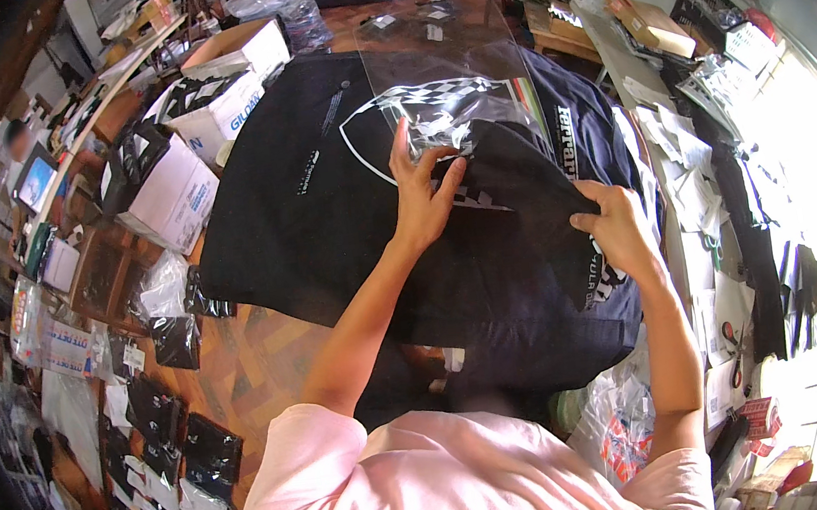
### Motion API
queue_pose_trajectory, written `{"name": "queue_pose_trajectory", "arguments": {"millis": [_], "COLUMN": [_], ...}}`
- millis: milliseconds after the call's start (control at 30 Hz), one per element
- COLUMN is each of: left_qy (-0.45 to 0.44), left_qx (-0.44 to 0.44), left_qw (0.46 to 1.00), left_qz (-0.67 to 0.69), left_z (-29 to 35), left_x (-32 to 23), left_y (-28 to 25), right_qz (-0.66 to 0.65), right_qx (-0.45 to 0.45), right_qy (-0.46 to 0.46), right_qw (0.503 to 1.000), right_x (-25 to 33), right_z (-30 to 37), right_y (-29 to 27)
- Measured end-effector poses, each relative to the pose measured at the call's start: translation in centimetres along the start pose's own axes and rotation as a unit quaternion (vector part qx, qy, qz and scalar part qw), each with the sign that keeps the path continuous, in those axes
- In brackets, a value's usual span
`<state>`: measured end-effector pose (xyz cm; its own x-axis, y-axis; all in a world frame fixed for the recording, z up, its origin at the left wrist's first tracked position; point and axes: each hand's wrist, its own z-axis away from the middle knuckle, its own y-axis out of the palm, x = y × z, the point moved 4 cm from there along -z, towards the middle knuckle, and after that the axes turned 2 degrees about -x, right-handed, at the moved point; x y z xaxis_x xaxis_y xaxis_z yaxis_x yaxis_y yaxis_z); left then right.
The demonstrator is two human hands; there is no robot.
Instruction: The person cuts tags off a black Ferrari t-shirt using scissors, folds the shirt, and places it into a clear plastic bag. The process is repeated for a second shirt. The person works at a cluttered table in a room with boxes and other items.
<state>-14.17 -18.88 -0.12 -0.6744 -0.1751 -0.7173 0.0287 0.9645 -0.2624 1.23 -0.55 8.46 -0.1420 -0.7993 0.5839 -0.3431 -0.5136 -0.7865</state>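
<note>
A long clear plastic bag [438, 58] lies over black printed T-shirts [275, 219] spread in front of me. My left hand [419, 194] is at the bag's near end, index finger raised and thumb close to another finger, apparently pinching the bag's edge. Beside it, a black garment [519, 174] reaches up to the bag's near end; whether it goes inside is hard to tell. My right hand [616, 223] grips the garment's right edge between thumb and fingers, lifting it a little. White lettering and a checkered shield print show on the shirts around my hands.
Open cardboard boxes [168, 196] with dark bagged goods stand at the left. Packed black garments [151, 411] lie lower left above a patterned wooden floor [270, 354]. Along the right run a bench with papers [688, 166] and scissors [736, 355]. A person [16, 142] is at far left.
</note>
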Motion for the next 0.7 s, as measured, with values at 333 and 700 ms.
{"name": "queue_pose_trajectory", "arguments": {"millis": [333,700], "left_qy": [0.029,-0.099], "left_qx": [-0.083,-0.123], "left_qw": [0.995,0.982], "left_qz": [-0.054,0.107], "left_z": [1.6,5.1], "left_x": [0.1,-0.9], "left_y": [-0.1,-0.3], "right_qz": [-0.020,0.018], "right_qx": [0.020,0.003], "right_qy": [-0.044,-0.032], "right_qw": [0.999,0.999], "right_x": [0.7,4.5], "right_z": [-1.1,-3.5], "right_y": [2.4,3.2]}}
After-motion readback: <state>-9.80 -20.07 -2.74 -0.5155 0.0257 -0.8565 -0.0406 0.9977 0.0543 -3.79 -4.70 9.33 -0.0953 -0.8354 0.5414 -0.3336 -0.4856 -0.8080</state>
